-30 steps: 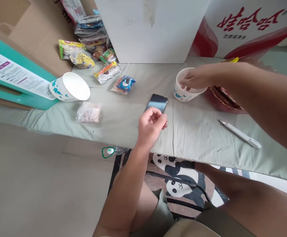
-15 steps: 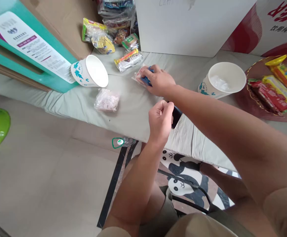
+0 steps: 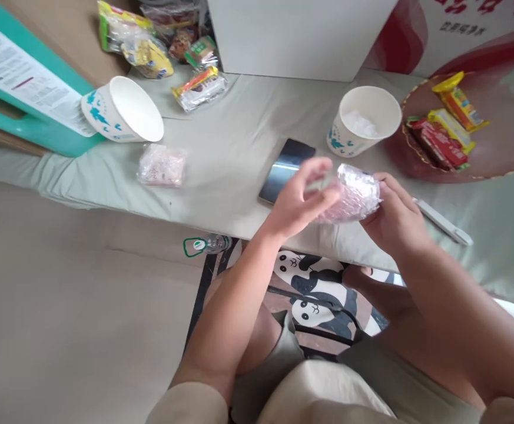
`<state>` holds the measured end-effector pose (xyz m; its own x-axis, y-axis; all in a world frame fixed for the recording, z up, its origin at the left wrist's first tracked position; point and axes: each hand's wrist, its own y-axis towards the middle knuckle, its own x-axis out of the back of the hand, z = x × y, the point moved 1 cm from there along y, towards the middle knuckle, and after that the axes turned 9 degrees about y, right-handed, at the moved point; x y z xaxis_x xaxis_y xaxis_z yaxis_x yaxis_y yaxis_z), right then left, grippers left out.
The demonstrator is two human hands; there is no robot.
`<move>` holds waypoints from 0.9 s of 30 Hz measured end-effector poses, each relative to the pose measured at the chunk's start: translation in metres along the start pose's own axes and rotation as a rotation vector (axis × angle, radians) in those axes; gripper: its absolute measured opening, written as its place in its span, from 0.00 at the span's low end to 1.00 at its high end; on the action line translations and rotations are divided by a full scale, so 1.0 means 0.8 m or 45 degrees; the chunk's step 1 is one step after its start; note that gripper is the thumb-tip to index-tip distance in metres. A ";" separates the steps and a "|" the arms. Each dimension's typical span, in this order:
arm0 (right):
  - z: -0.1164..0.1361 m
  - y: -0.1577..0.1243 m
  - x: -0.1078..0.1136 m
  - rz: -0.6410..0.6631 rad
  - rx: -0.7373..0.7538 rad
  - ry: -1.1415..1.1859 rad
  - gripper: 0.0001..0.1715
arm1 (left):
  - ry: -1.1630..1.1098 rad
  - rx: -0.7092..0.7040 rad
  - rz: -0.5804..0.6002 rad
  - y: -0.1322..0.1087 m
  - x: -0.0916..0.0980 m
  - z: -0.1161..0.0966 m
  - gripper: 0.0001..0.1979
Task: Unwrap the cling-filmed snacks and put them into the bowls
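1. The shiny, pink-and-clear plastic-wrapped packet (image 3: 359,191) is held above the near edge of the grey-green cloth-covered table (image 3: 234,171), to the right of the flat black phone (image 3: 288,168) and on the near side of the white paper cup with teal leaf print (image 3: 349,132).
2. The right hand (image 3: 400,218) is closed around the packet's right end, fingers on the far side. A firm but light pinch there should steady it; squeezing hard would probably crush whatever is inside.
3. The left hand (image 3: 303,197) is wide, thumb and fingers spread at the packet's left end. Blur hides whether they touch it, so I cannot tell. A good hold there would take the loose film alone, between thumb and forefinger.
4. Small, opposed wrist movements would suit this slippery film better than a sudden jerk, which could fling the packet or its contents off the near edge.
5. Elbow room matters: the slim white tool (image 3: 444,222) lies just beside the right hand, and the cup stands close on the far side, easily knocked.
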<state>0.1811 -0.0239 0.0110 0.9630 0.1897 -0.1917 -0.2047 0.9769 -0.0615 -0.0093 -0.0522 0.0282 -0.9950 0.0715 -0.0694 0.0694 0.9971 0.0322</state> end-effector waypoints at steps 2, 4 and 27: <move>-0.007 -0.016 0.027 -0.064 -0.012 -0.017 0.16 | -0.061 0.133 0.400 0.003 -0.027 0.009 0.19; -0.012 -0.022 0.052 -0.130 -0.020 -0.068 0.18 | -0.113 0.236 0.454 0.007 -0.051 0.020 0.19; 0.016 -0.056 0.170 -0.034 0.116 -0.811 0.13 | -0.252 0.354 -0.042 0.045 -0.141 0.085 0.31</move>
<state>0.3234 -0.0409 0.0003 0.8890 0.1589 0.4294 -0.1903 0.9813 0.0307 0.1100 -0.0227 -0.0309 -0.9658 0.0155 -0.2588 0.0810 0.9663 -0.2445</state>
